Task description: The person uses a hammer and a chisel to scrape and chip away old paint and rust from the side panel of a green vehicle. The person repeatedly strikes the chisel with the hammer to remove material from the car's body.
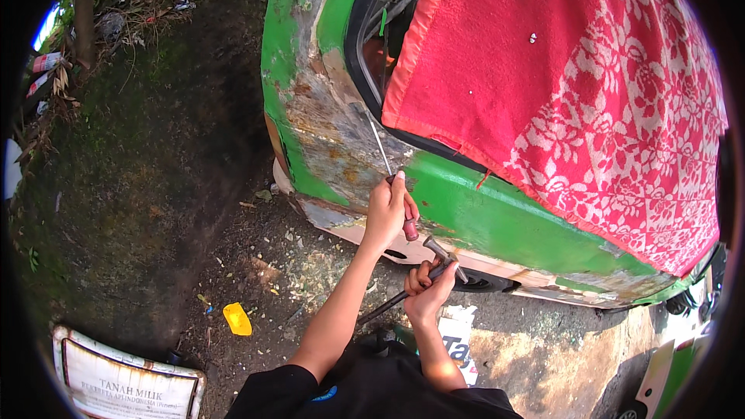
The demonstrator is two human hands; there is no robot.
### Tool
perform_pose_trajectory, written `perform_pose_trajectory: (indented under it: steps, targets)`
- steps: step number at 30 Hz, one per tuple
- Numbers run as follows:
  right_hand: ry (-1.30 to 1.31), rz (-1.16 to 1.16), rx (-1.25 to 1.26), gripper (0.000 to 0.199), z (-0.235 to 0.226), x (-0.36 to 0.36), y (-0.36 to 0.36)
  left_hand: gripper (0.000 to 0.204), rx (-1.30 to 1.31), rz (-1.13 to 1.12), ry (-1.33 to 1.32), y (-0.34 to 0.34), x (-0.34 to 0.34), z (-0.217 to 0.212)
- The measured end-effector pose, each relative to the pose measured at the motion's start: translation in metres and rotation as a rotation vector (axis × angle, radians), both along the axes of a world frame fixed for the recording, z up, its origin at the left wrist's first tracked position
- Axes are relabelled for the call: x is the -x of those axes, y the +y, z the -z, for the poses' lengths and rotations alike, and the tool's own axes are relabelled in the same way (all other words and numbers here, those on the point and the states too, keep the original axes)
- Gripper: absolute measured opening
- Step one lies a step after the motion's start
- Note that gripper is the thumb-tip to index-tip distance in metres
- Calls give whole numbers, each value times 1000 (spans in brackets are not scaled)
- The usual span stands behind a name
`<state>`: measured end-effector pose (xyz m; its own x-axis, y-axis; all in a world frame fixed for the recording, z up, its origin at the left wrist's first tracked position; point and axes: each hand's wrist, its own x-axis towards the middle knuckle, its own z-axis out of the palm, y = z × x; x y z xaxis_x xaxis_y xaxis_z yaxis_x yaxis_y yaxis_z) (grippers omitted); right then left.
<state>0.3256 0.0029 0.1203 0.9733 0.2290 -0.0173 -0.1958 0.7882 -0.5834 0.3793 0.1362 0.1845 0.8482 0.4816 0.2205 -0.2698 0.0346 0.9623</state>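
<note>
— Left hand (386, 213)?
— Raised at centre frame, forearm rising from the lower edge. Grip clenched on the red handle of a screwdriver (392, 178); thin shaft slanted up and left, tip set against the bare, rusted patch of the green car body (497, 217).

— And the right hand (428, 291)?
— Sat just below the left, near it but apart. Grip wrapped around the dark shaft of a hammer (431, 268); metal head pointed up right, close beneath the screwdriver's handle end, contact impossible to tell.

— Edges nearby?
— Black window frame directly above the screwdriver tip. Red flowered blanket (574, 85) draped over the window, filling the upper right, hem just right of the shaft. Lower sill of the body ran right behind the hammer head.

— Open room?
— Plenty toward the left: dark soil (155, 171) strewn with flakes, only a yellow scraper (237, 318) lying at lower centre-left. White sign board (128, 384) well off in the lower left corner.
</note>
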Motion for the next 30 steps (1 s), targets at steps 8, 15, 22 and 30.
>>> perform_pose_trajectory:
  steps: [8,15,22,30]
  targets:
    - [140,174,-103,45,-4,9,10,45,-29,-55,-11,-7,-10,0]
    - [119,180,-33,45,0,6,16,54,-58,-124,4,-12,-16,-1]
    - [-82,383,-23,48,7,-17,36,52,-62,-138,-40,-22,-27,-8]
    - [-13,501,-202,47,-6,-24,21,51,-38,-117,-3,-12,-14,-9]
